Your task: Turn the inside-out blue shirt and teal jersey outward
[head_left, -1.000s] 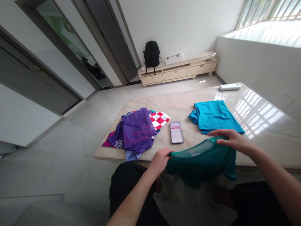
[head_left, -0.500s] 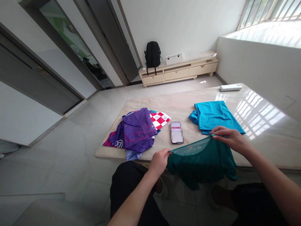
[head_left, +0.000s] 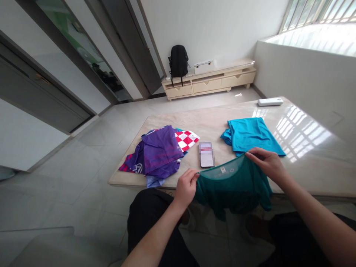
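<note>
Both hands grip one teal shirt at table's near edge: left hand pinches its left corner, right hand its right. Shirt's lower half hangs off edge, partly out of sight. Phone screen blurred, unreadable. Purple pile hides clothes beneath.

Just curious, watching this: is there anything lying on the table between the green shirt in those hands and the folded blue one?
Nothing visible. The dark green shirt, pinched by the left hand and right hand, hangs over the table edge right next to the folded blue shirt. The phone lies off to the left.
</note>
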The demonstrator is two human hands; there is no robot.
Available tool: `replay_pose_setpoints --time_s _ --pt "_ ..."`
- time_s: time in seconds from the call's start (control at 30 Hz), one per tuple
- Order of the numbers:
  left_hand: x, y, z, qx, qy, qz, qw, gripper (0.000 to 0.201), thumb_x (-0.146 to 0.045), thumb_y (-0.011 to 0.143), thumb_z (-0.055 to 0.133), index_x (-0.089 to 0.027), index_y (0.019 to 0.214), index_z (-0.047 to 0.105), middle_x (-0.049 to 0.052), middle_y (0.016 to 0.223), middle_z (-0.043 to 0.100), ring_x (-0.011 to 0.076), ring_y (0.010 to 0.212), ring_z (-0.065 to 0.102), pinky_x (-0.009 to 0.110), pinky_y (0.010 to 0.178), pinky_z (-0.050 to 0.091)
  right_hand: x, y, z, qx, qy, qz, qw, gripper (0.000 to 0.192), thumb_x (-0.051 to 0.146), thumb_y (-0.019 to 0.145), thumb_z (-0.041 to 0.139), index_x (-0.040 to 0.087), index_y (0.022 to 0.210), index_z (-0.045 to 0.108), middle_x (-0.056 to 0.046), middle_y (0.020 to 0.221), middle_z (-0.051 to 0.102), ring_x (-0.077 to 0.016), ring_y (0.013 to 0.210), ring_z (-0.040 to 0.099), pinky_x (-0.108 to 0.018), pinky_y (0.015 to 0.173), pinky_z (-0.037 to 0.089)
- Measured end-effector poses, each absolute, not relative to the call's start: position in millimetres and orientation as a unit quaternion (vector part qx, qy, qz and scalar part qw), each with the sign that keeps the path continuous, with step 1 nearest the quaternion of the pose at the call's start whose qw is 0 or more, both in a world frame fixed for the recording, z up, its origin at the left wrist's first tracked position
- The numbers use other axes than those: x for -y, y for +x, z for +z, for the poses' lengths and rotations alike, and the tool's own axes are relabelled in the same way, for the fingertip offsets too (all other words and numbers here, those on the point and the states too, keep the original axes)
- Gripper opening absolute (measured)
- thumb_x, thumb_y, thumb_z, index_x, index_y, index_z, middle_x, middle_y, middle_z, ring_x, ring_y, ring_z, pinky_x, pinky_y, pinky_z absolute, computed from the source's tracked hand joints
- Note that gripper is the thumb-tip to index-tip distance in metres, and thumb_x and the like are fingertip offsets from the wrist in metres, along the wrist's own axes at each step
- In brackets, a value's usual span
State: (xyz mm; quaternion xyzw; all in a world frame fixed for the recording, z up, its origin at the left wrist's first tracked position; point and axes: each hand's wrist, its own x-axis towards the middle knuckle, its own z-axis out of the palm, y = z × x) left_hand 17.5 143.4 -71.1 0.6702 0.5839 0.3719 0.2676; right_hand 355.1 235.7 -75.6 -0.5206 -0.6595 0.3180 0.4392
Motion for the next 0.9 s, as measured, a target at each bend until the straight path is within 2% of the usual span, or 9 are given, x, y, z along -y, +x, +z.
replay_pose_setpoints --time_s 0.1,0.2,0.27,0.37,0.5,0.67,0.77,0.83,0.9 --pt "-142.8 17.3 -70.9 -0.605 0.681 0.33 0.248 0.027 -0.034 0.101 0.049 -0.02 0.094 0.071 0.004 0.08 0.07 0.0199 0.076 0.065 0.028 0.07 0.045 -233.9 352.1 -76.3 0.662 -0.552 0.297 0.411 0.045 0.065 0.083 0.067 0.021 0.083 0.074 -0.003 0.07 0.065 -0.0177 0.063 0.054 -0.029 0.057 0.039" --pt "-141.3 18.1 -69.8 -0.621 0.675 0.301 0.261 0.034 -0.04 0.102 0.048 -0.021 0.078 0.064 0.0 0.062 0.057 0.016 0.061 0.055 0.027 0.059 0.034 -233.5 351.1 -74.8 0.68 -0.561 0.293 0.371 0.049 0.068 0.082 0.067 0.02 0.077 0.072 -0.001 0.061 0.059 -0.0153 0.057 0.048 -0.028 0.052 0.033" --pt "-140.7 18.6 -70.3 -0.629 0.658 0.301 0.284 0.043 -0.046 0.1 0.05 -0.02 0.066 0.053 -0.003 0.055 0.043 0.0132 0.054 0.044 0.027 0.055 0.028 -233.2 350.6 -74.2 0.671 -0.551 0.35 0.352 0.051 0.069 0.079 0.069 0.019 0.072 0.069 0.0 0.058 0.055 -0.0137 0.055 0.045 -0.027 0.05 0.03" --pt "-140.4 20.1 -71.5 -0.601 0.608 0.32 0.408 0.052 -0.057 0.096 0.053 -0.02 0.061 0.043 -0.006 0.054 0.032 0.0101 0.051 0.034 0.024 0.051 0.024 -229.0 345.2 -77.2 0.594 -0.506 0.536 0.322 0.049 0.065 0.076 0.076 0.018 0.074 0.066 0.001 0.061 0.055 -0.0113 0.054 0.044 -0.025 0.049 0.029" --pt "-139.2 27.0 -70.2 -0.572 0.494 0.346 0.557 0.054 -0.071 0.086 0.059 -0.019 0.075 0.052 -0.008 0.053 0.041 0.0081 0.044 0.036 0.02 0.042 0.025 -210.0 320.2 -86.7 0.432 -0.406 0.743 0.311 0.039 0.05 0.077 0.082 0.019 0.083 0.06 0.006 0.064 0.051 -0.0075 0.053 0.043 -0.02 0.049 0.031" --pt "-135.9 37.7 -70.8 -0.536 0.471 0.348 0.608 0.055 -0.069 0.08 0.069 -0.016 0.09 0.059 -0.005 0.059 0.055 0.0096 0.045 0.048 0.019 0.041 0.038 -175.5 275.2 -99.1 0.315 -0.34 0.843 0.274 0.033 0.039 0.08 0.083 0.02 0.092 0.06 0.005 0.072 0.054 -0.0076 0.059 0.05 -0.019 0.054 0.04" --pt "-132.8 41.4 -72.4 -0.519 0.538 0.325 0.579 0.04 -0.054 0.085 0.071 -0.016 0.092 0.063 0.001 0.073 0.065 0.0127 0.059 0.058 0.021 0.053 0.045 -161.6 258.5 -108.3 0.292 -0.317 0.863 0.262 0.031 0.037 0.08 0.084 0.02 0.092 0.061 0.004 0.075 0.06 -0.0097 0.065 0.057 -0.021 0.058 0.045" --pt "-130.3 42.8 -72.1 -0.537 0.607 0.297 0.505 0.026 -0.043 0.088 0.07 -0.017 0.09 0.067 0.002 0.077 0.068 0.015 0.068 0.061 0.023 0.061 0.046 -156.9 253.5 -114.4 0.291 -0.319 0.864 0.259 0.033 0.039 0.078 0.085 0.019 0.088 0.062 0.003 0.073 0.062 -0.0109 0.066 0.06 -0.022 0.06 0.047" --pt "-128.2 43.8 -70.7 -0.561 0.662 0.266 0.419 0.017 -0.037 0.09 0.068 -0.02 0.088 0.07 0.001 0.074 0.068 0.0156 0.069 0.061 0.024 0.063 0.044 -155.1 251.6 -119.1 0.295 -0.335 0.856 0.26 0.036 0.042 0.075 0.087 0.018 0.084 0.063 0.003 0.07 0.062 -0.0107 0.064 0.061 -0.022 0.061 0.048"
